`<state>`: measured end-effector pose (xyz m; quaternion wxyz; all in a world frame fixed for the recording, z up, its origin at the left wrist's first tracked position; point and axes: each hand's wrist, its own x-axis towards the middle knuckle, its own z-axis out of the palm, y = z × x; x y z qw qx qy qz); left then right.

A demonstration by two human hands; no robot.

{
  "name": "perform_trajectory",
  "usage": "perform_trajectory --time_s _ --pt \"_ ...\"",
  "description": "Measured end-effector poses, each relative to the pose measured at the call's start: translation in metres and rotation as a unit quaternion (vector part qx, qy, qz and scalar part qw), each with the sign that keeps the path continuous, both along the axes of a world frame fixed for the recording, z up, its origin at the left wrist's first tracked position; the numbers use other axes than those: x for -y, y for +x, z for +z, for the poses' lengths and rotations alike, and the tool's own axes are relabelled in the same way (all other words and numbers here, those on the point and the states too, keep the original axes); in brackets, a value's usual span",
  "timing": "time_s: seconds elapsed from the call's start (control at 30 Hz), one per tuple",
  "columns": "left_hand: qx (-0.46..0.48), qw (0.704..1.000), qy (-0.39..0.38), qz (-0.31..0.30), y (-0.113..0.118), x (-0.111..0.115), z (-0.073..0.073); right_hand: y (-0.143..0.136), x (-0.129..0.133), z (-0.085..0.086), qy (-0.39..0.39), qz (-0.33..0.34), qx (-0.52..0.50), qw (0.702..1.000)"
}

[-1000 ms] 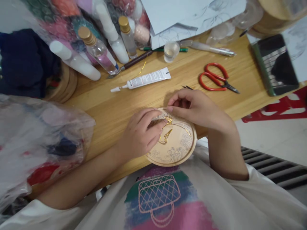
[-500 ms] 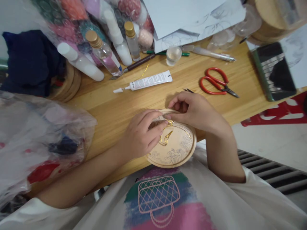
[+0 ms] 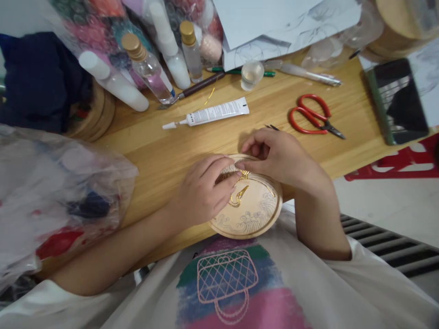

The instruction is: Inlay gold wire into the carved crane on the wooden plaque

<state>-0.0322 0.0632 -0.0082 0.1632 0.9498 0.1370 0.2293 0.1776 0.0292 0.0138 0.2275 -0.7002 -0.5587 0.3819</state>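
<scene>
A round, pale wooden disc lies at the table's front edge, against my shirt. Drawn waves and a crane-like shape outlined in gold wire show on its face. My left hand grips the disc's left side, its thumb and fingertips near the gold lines at the top. My right hand bends over the upper right rim with curled fingers, thumb tip close to the gold strands; whatever it pinches is too small or hidden. Two dark pointed tips show just behind the right hand.
Beyond the disc lie a white glue tube, red-handled scissors, a craft knife and a small clear cup. Bottles and papers line the back. A phone is right, a plastic bag left.
The view has shifted slightly, so the tabletop things sit a little differently in frame. Both hands keep nearly the same pose on the disc.
</scene>
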Motion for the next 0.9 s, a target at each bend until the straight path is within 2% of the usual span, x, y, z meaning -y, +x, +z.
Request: perform_trajectory --time_s 0.7,0.9 --pt "-0.007 1.0 0.006 0.005 -0.0008 0.0004 -0.0015 0.0003 0.0014 0.0004 0.006 0.009 0.003 1.0" --pt "-0.008 1.0 -0.013 0.001 -0.001 0.0006 -0.0021 -0.0001 0.0014 0.001 0.009 0.006 0.008 1.0"
